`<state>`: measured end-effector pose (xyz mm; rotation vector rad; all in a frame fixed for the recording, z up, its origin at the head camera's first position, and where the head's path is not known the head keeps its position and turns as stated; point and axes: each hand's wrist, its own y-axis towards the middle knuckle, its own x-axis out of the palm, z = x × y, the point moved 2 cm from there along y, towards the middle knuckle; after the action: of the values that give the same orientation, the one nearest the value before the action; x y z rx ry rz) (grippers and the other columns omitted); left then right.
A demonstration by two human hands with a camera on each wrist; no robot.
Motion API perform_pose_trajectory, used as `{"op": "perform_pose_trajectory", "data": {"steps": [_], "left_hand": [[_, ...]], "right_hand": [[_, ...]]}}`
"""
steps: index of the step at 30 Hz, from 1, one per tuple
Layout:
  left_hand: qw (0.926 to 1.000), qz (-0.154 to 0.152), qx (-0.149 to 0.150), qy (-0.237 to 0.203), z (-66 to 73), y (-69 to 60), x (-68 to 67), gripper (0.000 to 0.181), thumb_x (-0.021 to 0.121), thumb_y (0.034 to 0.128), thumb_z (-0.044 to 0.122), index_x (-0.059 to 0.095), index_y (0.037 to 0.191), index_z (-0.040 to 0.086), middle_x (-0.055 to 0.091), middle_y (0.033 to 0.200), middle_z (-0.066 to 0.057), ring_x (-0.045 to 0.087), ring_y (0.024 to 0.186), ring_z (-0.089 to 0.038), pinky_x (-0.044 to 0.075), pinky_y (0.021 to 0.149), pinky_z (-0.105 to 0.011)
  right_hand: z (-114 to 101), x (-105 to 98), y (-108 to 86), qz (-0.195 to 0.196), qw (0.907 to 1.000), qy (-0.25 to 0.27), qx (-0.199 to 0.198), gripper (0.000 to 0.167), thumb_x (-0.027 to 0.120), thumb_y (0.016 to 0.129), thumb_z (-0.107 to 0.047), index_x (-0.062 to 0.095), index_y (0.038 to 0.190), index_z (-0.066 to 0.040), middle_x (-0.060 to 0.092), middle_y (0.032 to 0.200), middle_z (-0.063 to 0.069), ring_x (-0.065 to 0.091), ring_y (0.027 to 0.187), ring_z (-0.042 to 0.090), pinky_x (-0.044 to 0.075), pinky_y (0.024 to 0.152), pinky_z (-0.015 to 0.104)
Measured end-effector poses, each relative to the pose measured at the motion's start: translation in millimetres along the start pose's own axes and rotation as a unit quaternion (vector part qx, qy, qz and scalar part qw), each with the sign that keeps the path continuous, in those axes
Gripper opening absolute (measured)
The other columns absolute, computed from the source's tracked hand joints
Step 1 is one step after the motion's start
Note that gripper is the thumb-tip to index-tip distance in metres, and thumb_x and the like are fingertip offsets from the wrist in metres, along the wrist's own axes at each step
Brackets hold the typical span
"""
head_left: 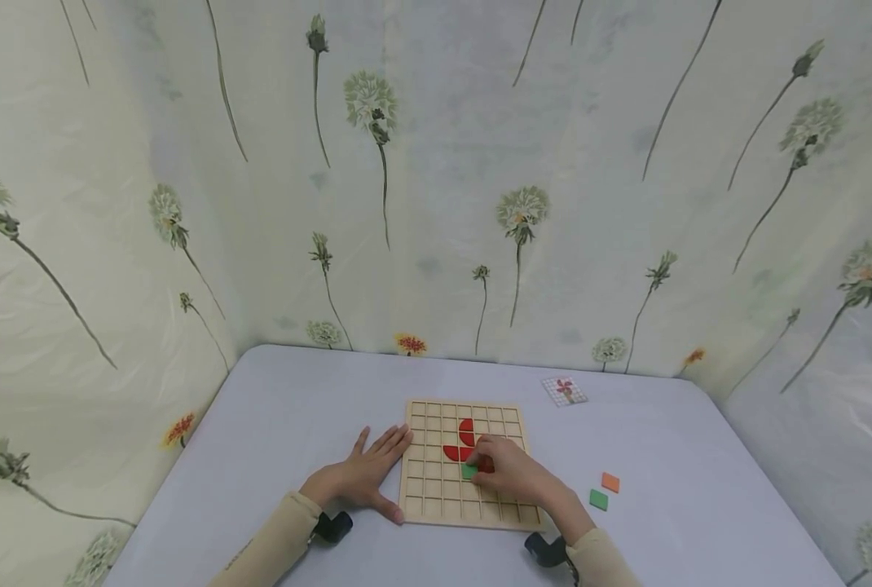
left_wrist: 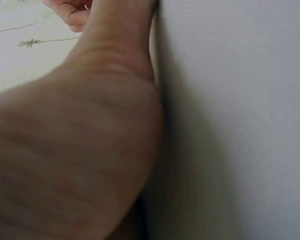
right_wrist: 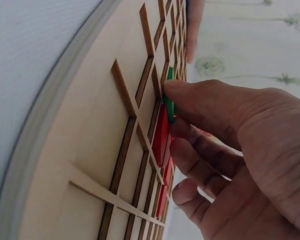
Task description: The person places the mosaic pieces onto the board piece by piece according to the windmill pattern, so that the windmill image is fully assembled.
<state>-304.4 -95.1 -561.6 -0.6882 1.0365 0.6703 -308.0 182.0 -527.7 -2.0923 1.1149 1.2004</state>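
A wooden grid board (head_left: 436,509) lies flat on the table, with several red rounded tiles (head_left: 466,439) in its middle cells. My right hand (head_left: 513,471) pinches a green square tile (head_left: 469,472) between thumb and finger at a cell just below the red tiles. In the right wrist view the green tile (right_wrist: 170,95) is tilted at the grid, beside a red tile (right_wrist: 161,137). My left hand (head_left: 372,469) lies spread with straight fingers along the board's left edge, fingertips and thumb touching it. The left wrist view shows mostly the left hand (left_wrist: 85,140) up close.
Right of the board lie an orange square tile (head_left: 610,483) and another green square tile (head_left: 599,500). A small pattern card (head_left: 564,391) with a flower-like figure lies behind, to the right. A dandelion-print curtain (head_left: 436,204) encloses the white table (head_left: 297,408).
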Motion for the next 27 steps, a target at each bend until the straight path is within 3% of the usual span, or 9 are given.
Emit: {"op": "perform_pose_trajectory", "data": {"steps": [14,27], "left_hand": [[1.0000,-0.002,0.008,0.001,0.5,-0.7,-0.4,0.130,0.074,0.0693,0.070,0.001,0.160,0.012,-0.004,0.169,-0.006,-0.003,0.156,-0.027,-0.006,0.120,-0.064],[1.0000,-0.006,0.000,-0.003,1.7,-1.6,-0.8,0.129,0.074,0.0691,0.069,0.002,0.160,0.013,-0.004,0.169,-0.004,-0.003,0.157,-0.026,-0.006,0.121,-0.063]], "right_hand": [[-4.2,-2.0,-1.1,0.003,0.9997,-0.023,0.003,0.016,0.076,0.086,-0.020,0.073,0.100,-0.015,0.063,0.094,-0.008,0.051,0.083,0.005,0.048,0.073,0.022],[0.2,-1.1,0.0,-0.003,1.0000,0.002,-0.002,0.016,0.076,0.086,-0.021,0.072,0.100,-0.014,0.062,0.092,-0.008,0.053,0.081,0.006,0.049,0.070,0.019]]}}
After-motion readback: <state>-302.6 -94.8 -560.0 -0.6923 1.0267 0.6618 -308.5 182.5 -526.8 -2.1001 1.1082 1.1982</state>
